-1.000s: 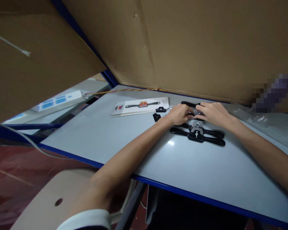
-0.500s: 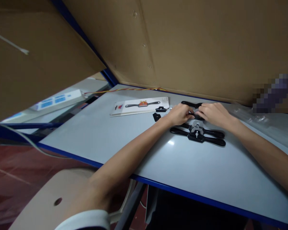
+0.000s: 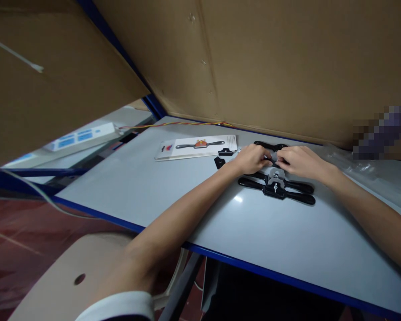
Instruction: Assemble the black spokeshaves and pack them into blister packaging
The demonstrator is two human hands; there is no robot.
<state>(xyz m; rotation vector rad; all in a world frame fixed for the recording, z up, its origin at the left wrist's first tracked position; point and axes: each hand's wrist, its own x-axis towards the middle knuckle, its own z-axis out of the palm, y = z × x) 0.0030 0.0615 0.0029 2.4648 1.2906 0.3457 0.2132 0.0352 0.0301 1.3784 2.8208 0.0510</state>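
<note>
Left hand [image 3: 251,159] and right hand [image 3: 300,161] nearly meet, fingers [image 3: 283,154] curled.

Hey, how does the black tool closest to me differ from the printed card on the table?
Color: the tool is black with a silver fitting at its middle; the card is mostly white with colored print.
Shape: the tool is long and narrow; the card is a flat rectangle.
Place: the tool lies nearer you; the card lies farther back and left.
Both rest on the table.
</note>
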